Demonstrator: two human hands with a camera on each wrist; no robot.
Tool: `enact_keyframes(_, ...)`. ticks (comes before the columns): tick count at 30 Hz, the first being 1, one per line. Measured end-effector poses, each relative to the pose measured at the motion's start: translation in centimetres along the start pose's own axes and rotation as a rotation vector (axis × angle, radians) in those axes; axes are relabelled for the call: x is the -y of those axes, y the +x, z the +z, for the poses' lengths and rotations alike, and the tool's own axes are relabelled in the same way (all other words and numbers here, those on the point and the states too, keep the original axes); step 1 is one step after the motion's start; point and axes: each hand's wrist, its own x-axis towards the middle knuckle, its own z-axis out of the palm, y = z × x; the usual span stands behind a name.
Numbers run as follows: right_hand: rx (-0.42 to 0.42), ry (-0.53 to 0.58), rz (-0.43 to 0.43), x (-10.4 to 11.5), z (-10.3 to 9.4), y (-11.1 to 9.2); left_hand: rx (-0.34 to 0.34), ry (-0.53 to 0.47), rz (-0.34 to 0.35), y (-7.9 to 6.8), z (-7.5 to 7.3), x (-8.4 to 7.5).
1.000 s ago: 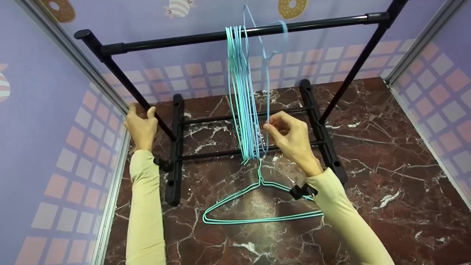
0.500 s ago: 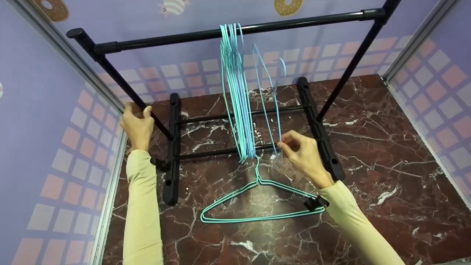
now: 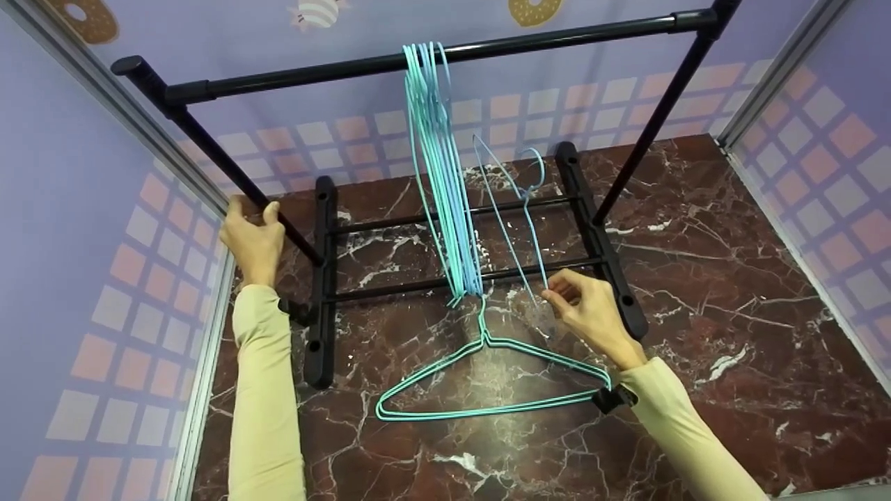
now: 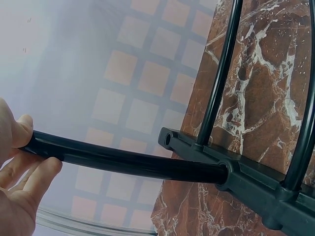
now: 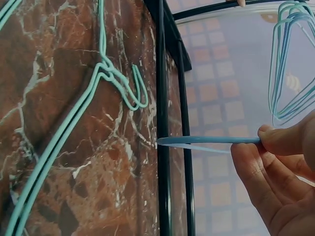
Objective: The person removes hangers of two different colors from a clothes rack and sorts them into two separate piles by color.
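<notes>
My right hand (image 3: 588, 309) pinches a blue clothes hanger (image 3: 534, 229) by one side; its hook points up and hangs free of the rail. In the right wrist view, thumb and fingers close on the blue wire (image 5: 211, 139). My left hand (image 3: 254, 243) grips the left upright (image 3: 216, 149) of a black garment rack, as the left wrist view shows with the fingers round the black tube (image 4: 123, 160). Several blue and green hangers (image 3: 442, 181) hang bunched on the rack's rail (image 3: 557, 43). Stacked green hangers (image 3: 487, 412) lie on the floor in front.
The rack stands on two black feet (image 3: 321, 278) joined by thin crossbars (image 3: 390, 289). Patterned purple walls (image 3: 90, 209) rise behind and on both sides. The dark red marble floor (image 3: 731, 292) extends to the right.
The blue hanger in my right hand has come off the rail and moved down and right, away from the bunch. My left hand stays on the upright.
</notes>
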Motion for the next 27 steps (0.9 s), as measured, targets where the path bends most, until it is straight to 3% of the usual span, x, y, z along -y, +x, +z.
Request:
enact_keyframes(8,-0.032,-0.023,-0.063,-1.9,-0.9,-2.1,0.007,-0.009,-0.017,-0.1,0.0,0.0)
enact_keyframes(15,-0.158,-0.141,-0.126,-4.3,-3.6,-5.0,-0.018,0.011,0.026,0.0,0.1,-0.1)
enact_keyframes(20,-0.225,-0.203,-0.094,-5.5,-6.0,-6.8,-0.019,-0.002,0.018,0.0,0.1,-0.2)
enact_keyframes(27,-0.321,-0.201,-0.035,-7.4,-8.4,-9.0,0.005,-0.014,-0.024,-0.2,0.1,-0.3)
